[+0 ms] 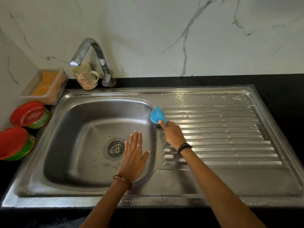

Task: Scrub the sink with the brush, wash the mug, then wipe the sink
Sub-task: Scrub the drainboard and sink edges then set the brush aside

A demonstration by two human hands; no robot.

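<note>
Head: right hand grips brush.

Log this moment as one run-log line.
step: scrub sink | right hand: grips blue brush at basin's right rim | left hand: open over basin | mug: untouched beside tap

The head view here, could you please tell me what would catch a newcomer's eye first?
The blue brush, gripped by the right hand at the basin's right rim beside the ribbed drainboard. Next, the left hand, spread flat over the basin near the drain, and the flowered mug under the tap.
</note>
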